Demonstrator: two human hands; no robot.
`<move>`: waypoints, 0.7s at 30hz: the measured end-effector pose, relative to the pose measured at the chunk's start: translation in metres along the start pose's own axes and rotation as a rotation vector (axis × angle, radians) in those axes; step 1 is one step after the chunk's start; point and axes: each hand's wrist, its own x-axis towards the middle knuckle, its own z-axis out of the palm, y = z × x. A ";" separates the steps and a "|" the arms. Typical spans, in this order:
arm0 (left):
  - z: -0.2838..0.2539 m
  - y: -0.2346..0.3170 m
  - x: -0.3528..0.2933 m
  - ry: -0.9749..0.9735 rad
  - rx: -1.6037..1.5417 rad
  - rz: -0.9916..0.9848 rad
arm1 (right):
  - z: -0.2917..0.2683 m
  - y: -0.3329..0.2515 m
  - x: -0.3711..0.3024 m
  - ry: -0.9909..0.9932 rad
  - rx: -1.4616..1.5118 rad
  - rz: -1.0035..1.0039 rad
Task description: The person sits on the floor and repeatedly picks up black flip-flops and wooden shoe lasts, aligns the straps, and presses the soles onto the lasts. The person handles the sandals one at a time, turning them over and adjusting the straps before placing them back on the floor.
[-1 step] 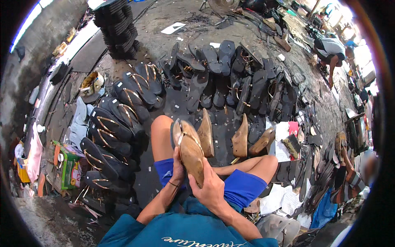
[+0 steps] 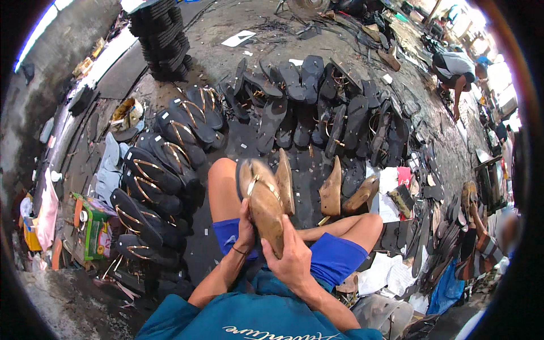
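Observation:
Over my lap I hold a wooden shoe last (image 2: 266, 218) fitted into a flip-flop with a gold strap (image 2: 265, 185). Its dark sole (image 2: 241, 173) shows along the left edge. My left hand (image 2: 244, 231) grips the near left side of the sole, its fingertips partly hidden beneath. Around the heel end of the last, my right hand (image 2: 290, 255) is closed, thumb on the near left side. Just beyond it stands another wooden last (image 2: 285, 184). Two more lasts, one upright (image 2: 331, 190) and one tilted (image 2: 361, 194), are by my right knee.
Black flip-flops with gold straps (image 2: 148, 174) lie in rows at my left. More dark sandals (image 2: 306, 105) spread ahead. A tall stack of black soles (image 2: 161, 42) stands far left. Papers (image 2: 391, 276) lie at right. Another person (image 2: 455, 68) bends over at far right.
The last and its flip-flop have tilted slightly, the toe end shifting a little right. My right hand has moved slightly right along with it.

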 end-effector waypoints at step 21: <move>0.066 0.046 -0.039 -0.164 0.332 0.066 | -0.047 0.004 -0.001 -0.135 0.070 -0.031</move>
